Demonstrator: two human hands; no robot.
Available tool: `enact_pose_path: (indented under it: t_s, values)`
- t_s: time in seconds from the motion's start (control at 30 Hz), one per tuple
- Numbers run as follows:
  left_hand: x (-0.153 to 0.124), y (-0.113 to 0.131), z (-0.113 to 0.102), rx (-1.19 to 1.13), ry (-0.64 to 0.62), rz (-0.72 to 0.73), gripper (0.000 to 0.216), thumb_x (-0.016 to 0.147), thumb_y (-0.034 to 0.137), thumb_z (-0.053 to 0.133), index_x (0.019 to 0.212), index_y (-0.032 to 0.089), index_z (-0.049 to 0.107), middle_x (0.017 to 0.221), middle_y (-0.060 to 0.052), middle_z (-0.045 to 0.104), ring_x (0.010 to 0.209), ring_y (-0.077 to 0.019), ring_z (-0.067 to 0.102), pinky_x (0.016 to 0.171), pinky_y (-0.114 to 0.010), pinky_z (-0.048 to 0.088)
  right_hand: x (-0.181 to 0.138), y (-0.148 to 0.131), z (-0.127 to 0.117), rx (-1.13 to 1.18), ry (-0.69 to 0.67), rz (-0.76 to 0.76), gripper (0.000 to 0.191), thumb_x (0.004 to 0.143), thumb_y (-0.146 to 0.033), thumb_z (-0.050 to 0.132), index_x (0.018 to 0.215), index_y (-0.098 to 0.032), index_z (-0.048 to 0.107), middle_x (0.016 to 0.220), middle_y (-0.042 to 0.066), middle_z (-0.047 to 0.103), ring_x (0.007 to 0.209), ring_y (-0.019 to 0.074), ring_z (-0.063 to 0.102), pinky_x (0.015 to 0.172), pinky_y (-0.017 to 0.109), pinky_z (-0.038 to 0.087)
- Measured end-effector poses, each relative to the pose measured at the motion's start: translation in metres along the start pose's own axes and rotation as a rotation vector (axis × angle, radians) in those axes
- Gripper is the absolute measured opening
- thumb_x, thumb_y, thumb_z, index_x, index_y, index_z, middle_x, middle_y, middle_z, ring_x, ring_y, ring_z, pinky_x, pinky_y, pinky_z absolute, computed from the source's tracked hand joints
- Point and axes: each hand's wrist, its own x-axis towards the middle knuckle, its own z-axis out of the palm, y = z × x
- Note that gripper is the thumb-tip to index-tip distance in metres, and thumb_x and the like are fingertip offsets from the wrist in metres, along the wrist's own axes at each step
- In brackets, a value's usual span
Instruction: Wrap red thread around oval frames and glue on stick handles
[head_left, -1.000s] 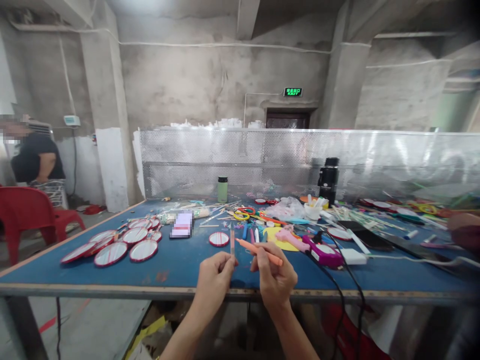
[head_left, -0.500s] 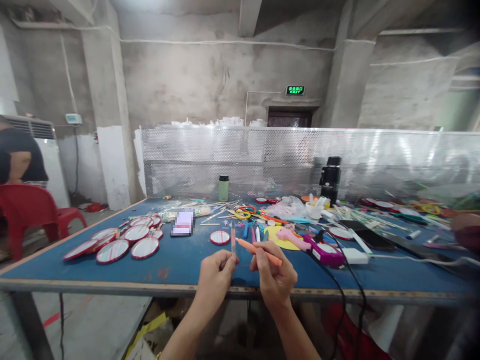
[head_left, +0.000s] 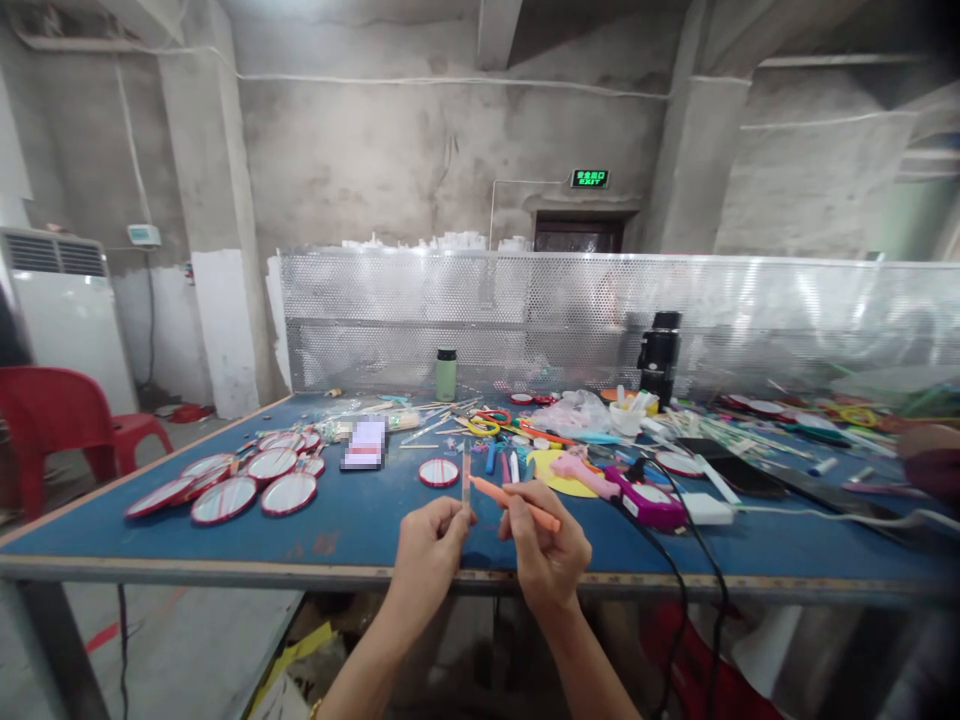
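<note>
My left hand (head_left: 429,548) pinches the lower end of a thin flat stick (head_left: 466,478) that stands upright over the near edge of the blue table (head_left: 360,525). My right hand (head_left: 547,550) grips an orange pen (head_left: 517,503) like a writing tool, its tip touching or almost touching the stick. Just beyond the stick lies one small round red-rimmed mirror (head_left: 439,473).
Several red-rimmed round mirrors (head_left: 247,482) lie at the left. Markers, scissors, a pink and purple glue gun (head_left: 637,498) with black cables, a green bottle (head_left: 445,376) and a black flask (head_left: 658,357) crowd the middle and right. A perforated metal screen (head_left: 600,320) backs the table. A red chair (head_left: 52,425) stands left.
The person in a dark shirt at the far left has moved out of view. My hands hold the stick and pen much as before.
</note>
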Motion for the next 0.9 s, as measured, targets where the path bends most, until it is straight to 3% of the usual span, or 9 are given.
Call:
enact_pose_path:
  t_s: [0.13,0.3,0.5,0.7,0.9]
  values:
    - [-0.0001,-0.0005,-0.0004,-0.006,0.005,-0.001,0.033,0.088,0.041,0.051,0.076,0.015,0.067,0.043,0.008,0.041,0.041,-0.0097,0.037,0.045,-0.021,0.026,0.0001,0.0012,0.0003,-0.026,-0.014,0.009,0.014,0.092,-0.019,0.055,0.096,-0.019,0.069,0.066,-0.001,0.060,0.051,0.0111,0.056,0.052,0.025,0.046]
    - [-0.0001,-0.0022,0.0006,-0.020,0.006,0.009,0.032,0.089,0.039,0.050,0.077,0.015,0.066,0.044,0.008,0.039,0.041,-0.0088,0.035,0.045,-0.021,0.025,-0.0010,0.0022,-0.0002,0.033,0.064,0.036,0.013,0.093,-0.019,0.055,0.096,-0.018,0.068,0.066,-0.001,0.060,0.047,0.0103,0.055,0.048,0.024,0.045]
    - [0.0005,-0.0059,0.0013,-0.027,0.001,0.009,0.029,0.089,0.037,0.050,0.077,0.015,0.065,0.044,0.009,0.038,0.041,-0.0085,0.033,0.045,-0.021,0.025,0.0002,0.0018,0.0003,0.000,-0.025,0.021,0.013,0.092,-0.019,0.056,0.096,-0.018,0.069,0.066,0.000,0.061,0.048,0.0106,0.055,0.047,0.024,0.044]
    - [0.0002,-0.0036,0.0015,-0.042,0.023,0.025,0.028,0.089,0.035,0.051,0.076,0.015,0.066,0.045,0.008,0.039,0.042,-0.0083,0.034,0.046,-0.021,0.026,-0.0013,0.0034,-0.0002,0.034,0.077,0.031,0.013,0.092,-0.018,0.056,0.096,-0.019,0.069,0.065,-0.002,0.061,0.047,0.0101,0.055,0.047,0.024,0.045]
    - [0.0011,-0.0024,0.0017,-0.049,0.026,0.017,0.028,0.088,0.035,0.051,0.074,0.015,0.065,0.045,0.008,0.039,0.042,-0.0081,0.034,0.046,-0.021,0.026,0.0001,0.0018,-0.0007,0.005,-0.017,0.008,0.014,0.091,-0.017,0.057,0.094,-0.019,0.070,0.069,0.000,0.064,0.047,0.0103,0.056,0.046,0.024,0.045]
